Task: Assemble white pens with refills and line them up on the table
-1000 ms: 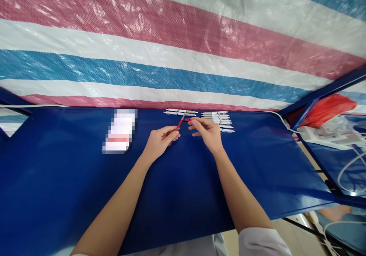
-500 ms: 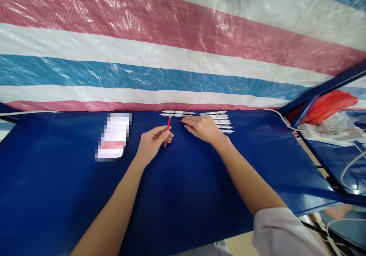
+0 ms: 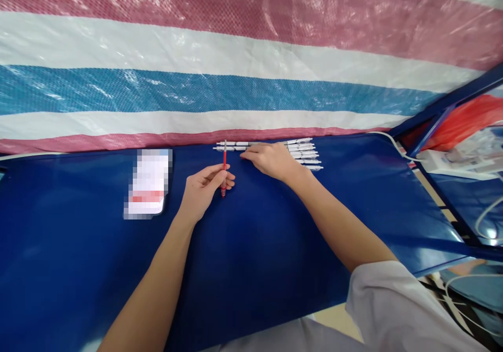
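My left hand (image 3: 206, 187) is closed around a red pen (image 3: 225, 159), held nearly upright with its clear, pale end pointing away from me. My right hand (image 3: 273, 159) reaches over the far part of the blue table, fingers pinched together. A small red tip (image 3: 243, 156) shows at those fingertips; the hand covers whatever else belongs to it. Beside and partly beneath that hand lie several white pens (image 3: 307, 154), side by side on the right. Two more white pens (image 3: 231, 145) lie to its left, along the table's back edge.
A phone with a blurred-out screen (image 3: 147, 184) lies on the blue table (image 3: 243, 268) at left. Striped plastic sheeting (image 3: 196, 92) hangs behind. At right are a blue metal frame (image 3: 428, 124), a red bag (image 3: 471, 124), a white power strip (image 3: 456, 163) and cables.
The view has tilted and shifted slightly, so the table sits higher in the picture. The red pen in my left hand stands straighter. My right hand stays by the white pens.
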A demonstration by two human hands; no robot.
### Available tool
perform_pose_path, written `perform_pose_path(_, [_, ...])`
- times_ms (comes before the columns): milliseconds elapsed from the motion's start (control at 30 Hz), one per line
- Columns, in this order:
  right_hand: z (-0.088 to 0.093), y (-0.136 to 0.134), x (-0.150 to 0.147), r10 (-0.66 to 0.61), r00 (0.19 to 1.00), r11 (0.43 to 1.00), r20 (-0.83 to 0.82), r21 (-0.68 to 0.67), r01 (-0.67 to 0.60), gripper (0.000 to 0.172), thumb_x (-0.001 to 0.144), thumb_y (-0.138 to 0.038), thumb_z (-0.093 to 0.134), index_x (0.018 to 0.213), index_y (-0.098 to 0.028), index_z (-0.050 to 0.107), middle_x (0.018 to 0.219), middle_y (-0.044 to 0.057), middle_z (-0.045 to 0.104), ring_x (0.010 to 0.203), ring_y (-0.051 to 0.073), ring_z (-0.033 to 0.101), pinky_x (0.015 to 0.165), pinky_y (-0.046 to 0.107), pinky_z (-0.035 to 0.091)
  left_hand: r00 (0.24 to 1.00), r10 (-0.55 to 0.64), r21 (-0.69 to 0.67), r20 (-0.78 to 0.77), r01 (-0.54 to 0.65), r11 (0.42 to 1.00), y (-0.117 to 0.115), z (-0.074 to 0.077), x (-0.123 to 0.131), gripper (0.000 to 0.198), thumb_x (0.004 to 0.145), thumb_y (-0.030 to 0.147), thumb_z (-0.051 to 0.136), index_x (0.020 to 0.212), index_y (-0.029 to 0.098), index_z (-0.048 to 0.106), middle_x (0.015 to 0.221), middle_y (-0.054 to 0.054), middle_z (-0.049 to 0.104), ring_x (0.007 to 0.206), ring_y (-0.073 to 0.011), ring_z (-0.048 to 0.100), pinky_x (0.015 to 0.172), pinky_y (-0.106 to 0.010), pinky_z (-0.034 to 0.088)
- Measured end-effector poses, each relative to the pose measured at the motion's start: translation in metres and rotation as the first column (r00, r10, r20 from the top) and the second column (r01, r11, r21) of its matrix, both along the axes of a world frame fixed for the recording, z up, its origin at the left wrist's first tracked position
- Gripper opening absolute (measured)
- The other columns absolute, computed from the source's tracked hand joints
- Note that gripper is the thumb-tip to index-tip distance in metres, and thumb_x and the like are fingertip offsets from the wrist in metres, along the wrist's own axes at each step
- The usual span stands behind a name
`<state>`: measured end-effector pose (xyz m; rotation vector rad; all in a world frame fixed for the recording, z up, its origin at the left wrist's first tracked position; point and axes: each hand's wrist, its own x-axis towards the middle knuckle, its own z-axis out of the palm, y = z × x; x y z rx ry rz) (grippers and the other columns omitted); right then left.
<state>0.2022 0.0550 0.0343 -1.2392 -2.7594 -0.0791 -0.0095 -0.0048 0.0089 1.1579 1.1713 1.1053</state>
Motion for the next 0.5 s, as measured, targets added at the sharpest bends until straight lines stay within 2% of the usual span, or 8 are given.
perform_pose_path(233, [0.012, -0.004, -0.005, -0.007, 0.999, 0.996, 0.043, -0.085, 0.010, 0.033, 0.095, -0.016, 0.043, 0.115, -0.024, 0.068, 0.114, 0.008, 0.071, 0.098, 0.023, 0.066, 0.063, 0.029, 0.041, 1.000, -0.008, 0.028, -0.028, 0.009, 1.000, 0.001, -0.002, 0.000, 0.039, 0.081, 0.044, 0.071, 0.106, 0.015, 0.070, 0.086, -0.008, 0.074, 0.071, -0.0197, 0.070, 0.066, -0.033, 0.058])
perform_pose_path(367, [0.012, -0.007, -0.005, -0.026, 0.998, 0.994, 0.053, -0.108, 0.032, 0.033, 0.095, -0.016, 0.042, 0.112, -0.022, 0.070, 0.115, 0.009, 0.070, 0.100, 0.024, 0.065, 0.065, 0.029, 0.042, 0.999, -0.007, 0.034, -0.032, 0.008, 0.999, 0.001, -0.002, 0.001, 0.038, 0.080, 0.043, 0.071, 0.106, 0.014, 0.070, 0.086, -0.008, 0.074, 0.071, -0.0192, 0.070, 0.065, -0.031, 0.058])
perform_pose_path(500, [0.012, -0.010, -0.008, -0.045, 0.998, 0.993, 0.053, -0.105, 0.050, 0.033, 0.094, -0.015, 0.042, 0.109, -0.021, 0.070, 0.110, 0.009, 0.071, 0.094, 0.024, 0.067, 0.065, 0.030, 0.042, 1.000, -0.011, 0.047, -0.025, 0.012, 0.999, 0.001, -0.002, 0.002, 0.038, 0.081, 0.042, 0.071, 0.105, 0.014, 0.070, 0.085, -0.008, 0.074, 0.070, -0.0182, 0.069, 0.065, -0.031, 0.057])
